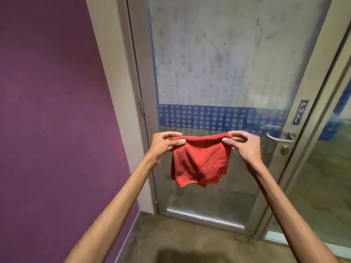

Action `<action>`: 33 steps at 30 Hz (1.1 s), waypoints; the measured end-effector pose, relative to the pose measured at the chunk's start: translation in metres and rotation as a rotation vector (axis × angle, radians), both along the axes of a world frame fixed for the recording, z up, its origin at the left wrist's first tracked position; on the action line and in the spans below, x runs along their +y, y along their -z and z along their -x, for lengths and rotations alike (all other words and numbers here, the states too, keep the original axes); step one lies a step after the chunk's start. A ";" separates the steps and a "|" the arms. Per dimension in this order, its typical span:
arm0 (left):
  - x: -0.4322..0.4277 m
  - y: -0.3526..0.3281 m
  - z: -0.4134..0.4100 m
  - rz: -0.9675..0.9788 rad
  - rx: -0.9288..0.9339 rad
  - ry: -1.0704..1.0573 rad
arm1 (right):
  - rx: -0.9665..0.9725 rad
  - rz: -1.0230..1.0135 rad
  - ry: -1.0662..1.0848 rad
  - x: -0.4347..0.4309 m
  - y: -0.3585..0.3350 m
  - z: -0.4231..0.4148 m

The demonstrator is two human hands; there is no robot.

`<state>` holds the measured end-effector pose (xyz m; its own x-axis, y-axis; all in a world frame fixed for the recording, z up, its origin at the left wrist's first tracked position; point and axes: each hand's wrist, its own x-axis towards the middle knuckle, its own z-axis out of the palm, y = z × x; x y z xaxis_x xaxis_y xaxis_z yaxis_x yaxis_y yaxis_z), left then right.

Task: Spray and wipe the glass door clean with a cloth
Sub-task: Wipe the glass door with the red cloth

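The cloth [201, 162] hangs in front of the glass door [218, 63], level with the door's handle [279, 138] and to its left. The left grip [165, 143] pinches the cloth's upper left corner and the right grip [245, 145] pinches the upper right; the rest droops below both.

Brown concrete floor [190, 242] (mottled, one dark patch)

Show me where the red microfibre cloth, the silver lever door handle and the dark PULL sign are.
red microfibre cloth [199, 162]: head view, middle of the fabric.
silver lever door handle [281, 140]: head view, the horizontal bar.
dark PULL sign [300, 112]: head view, plate centre.
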<state>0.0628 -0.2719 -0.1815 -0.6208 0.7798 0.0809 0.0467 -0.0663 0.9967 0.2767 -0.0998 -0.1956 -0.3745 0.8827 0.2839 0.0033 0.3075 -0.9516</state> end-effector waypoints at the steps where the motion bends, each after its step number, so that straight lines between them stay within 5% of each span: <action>1: 0.010 -0.011 0.009 -0.004 0.042 0.012 | 0.001 -0.034 0.058 0.009 -0.002 0.012; 7: 0.074 -0.072 0.052 -0.066 0.345 0.023 | 0.015 -0.147 0.372 0.046 -0.018 0.071; 11: 0.113 -0.088 0.081 -0.141 0.383 0.046 | 0.050 -0.249 0.535 0.070 -0.021 0.106; 15: 0.152 -0.100 0.104 -0.163 0.424 0.084 | 0.244 -0.056 0.582 0.074 -0.028 0.157; 19: 0.185 -0.107 0.131 -0.195 0.471 0.144 | 0.444 -0.159 0.500 0.050 -0.022 0.227; 24: 0.201 -0.134 0.181 -0.256 0.584 0.235 | 0.022 -0.673 0.503 0.064 0.003 0.312; 33: 0.211 -0.182 0.279 -0.367 0.841 0.224 | -0.199 -0.833 0.657 0.141 -0.050 0.428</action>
